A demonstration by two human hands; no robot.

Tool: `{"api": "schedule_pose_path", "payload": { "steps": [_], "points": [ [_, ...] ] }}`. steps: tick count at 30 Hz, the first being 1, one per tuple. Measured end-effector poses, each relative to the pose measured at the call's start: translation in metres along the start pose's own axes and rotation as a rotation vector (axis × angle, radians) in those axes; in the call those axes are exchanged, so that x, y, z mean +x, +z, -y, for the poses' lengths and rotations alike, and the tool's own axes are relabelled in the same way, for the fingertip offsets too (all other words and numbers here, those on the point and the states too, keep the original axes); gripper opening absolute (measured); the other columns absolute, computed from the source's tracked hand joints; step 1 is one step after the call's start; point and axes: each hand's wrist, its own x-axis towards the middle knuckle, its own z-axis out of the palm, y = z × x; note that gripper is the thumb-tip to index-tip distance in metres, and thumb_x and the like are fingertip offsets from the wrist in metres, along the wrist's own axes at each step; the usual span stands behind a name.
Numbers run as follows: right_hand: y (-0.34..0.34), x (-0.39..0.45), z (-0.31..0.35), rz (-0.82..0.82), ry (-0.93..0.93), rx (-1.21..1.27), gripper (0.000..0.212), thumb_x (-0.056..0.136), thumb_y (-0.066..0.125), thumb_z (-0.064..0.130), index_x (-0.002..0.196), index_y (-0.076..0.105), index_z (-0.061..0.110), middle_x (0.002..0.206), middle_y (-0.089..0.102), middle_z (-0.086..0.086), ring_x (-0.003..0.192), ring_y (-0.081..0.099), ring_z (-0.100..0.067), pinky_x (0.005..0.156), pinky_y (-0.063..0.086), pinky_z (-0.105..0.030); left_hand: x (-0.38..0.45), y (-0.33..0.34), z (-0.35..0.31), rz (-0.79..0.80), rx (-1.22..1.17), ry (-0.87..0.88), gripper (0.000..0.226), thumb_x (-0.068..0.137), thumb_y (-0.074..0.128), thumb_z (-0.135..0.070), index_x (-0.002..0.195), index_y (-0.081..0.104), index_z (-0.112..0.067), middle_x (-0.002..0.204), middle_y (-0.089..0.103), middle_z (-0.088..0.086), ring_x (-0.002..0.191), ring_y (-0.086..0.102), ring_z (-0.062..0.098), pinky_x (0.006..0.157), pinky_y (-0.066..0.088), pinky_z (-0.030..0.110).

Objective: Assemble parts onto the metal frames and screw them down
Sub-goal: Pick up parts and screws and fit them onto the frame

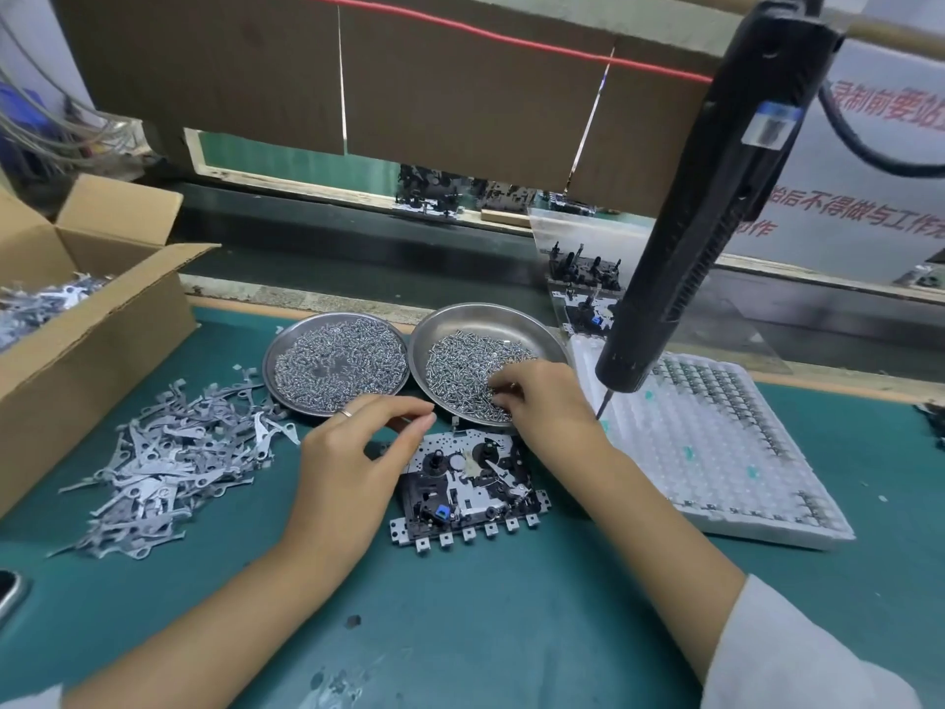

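While my right hand (537,396) picks small silver screws (460,368) from the right steel dish (542,332) and my left hand (358,452), fingers loosely curled, steadies the part-populated black-and-silver metal frame (468,486) on the green mat, I judge fastening unfinished, the black hanging electric screwdriver (705,207) untouched.

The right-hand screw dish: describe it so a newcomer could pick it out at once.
Start at the green bench mat and find the two round steel dishes side by side at its far edge. The right-hand screw dish lies just beyond the metal frame, under the hanging black screwdriver. Unlike the left dish, it has the right hand reaching into its screws.
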Motion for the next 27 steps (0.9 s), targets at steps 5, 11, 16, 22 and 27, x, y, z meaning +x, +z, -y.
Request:
{"api": "schedule_pose_path", "payload": {
  "steps": [5, 11, 16, 22, 27],
  "points": [
    [0.003, 0.0, 0.002, -0.092, -0.012, 0.032, 0.023, 0.089, 0.058, -0.002, 0.104, 0.072, 0.009, 0.104, 0.071, -0.006, 0.099, 0.064, -0.019, 0.089, 0.05, -0.035, 0.0, 0.0, 0.0, 0.006, -0.027, -0.018, 0.015, 0.079, 0.072, -0.007, 0.09, 0.072, -0.017, 0.087, 0.067, -0.016, 0.083, 0.061, -0.004, 0.078, 0.04, 0.004],
    [-0.002, -0.01, 0.001, -0.222, 0.074, 0.445, 0.021, 0.083, 0.067, -0.002, 0.09, 0.075, 0.016, 0.091, 0.071, 0.005, 0.085, 0.065, -0.008, 0.085, 0.049, -0.02, -0.001, -0.001, -0.001, 0.006, -0.037, -0.014, 0.016, 0.076, 0.076, -0.007, 0.09, 0.072, -0.015, 0.084, 0.068, -0.014, 0.081, 0.063, -0.003, 0.077, 0.043, 0.006],
    [-0.012, -0.043, 0.006, -0.199, 0.039, 0.891, 0.028, 0.073, 0.076, -0.004, 0.075, 0.074, 0.025, 0.077, 0.074, 0.009, 0.075, 0.069, -0.003, 0.069, 0.051, -0.012, -0.004, 0.002, -0.007, 0.012, -0.103, -0.003, 0.021, 0.072, 0.079, -0.006, 0.089, 0.072, -0.017, 0.079, 0.069, -0.011, 0.078, 0.063, -0.001, 0.077, 0.043, 0.006],
    [-0.013, -0.079, 0.011, -0.048, 0.044, 1.236, 0.02, 0.06, 0.082, 0.011, 0.078, 0.077, 0.02, 0.081, 0.075, -0.004, 0.075, 0.071, -0.011, 0.065, 0.051, -0.013, -0.012, 0.006, -0.016, 0.043, -0.145, 0.105, 0.021, 0.071, 0.078, -0.019, 0.092, 0.071, -0.019, 0.08, 0.069, -0.013, 0.077, 0.064, 0.0, 0.078, 0.046, 0.013],
    [-0.008, -0.083, 0.01, 0.019, 0.034, 1.268, 0.016, 0.056, 0.079, 0.011, 0.072, 0.076, 0.014, 0.075, 0.074, -0.007, 0.07, 0.07, -0.013, 0.063, 0.052, -0.017, -0.014, 0.008, -0.013, 0.051, -0.115, 0.244, 0.023, 0.074, 0.076, -0.023, 0.096, 0.068, -0.021, 0.085, 0.069, -0.014, 0.079, 0.064, 0.006, 0.077, 0.05, 0.029]
  ]
}}
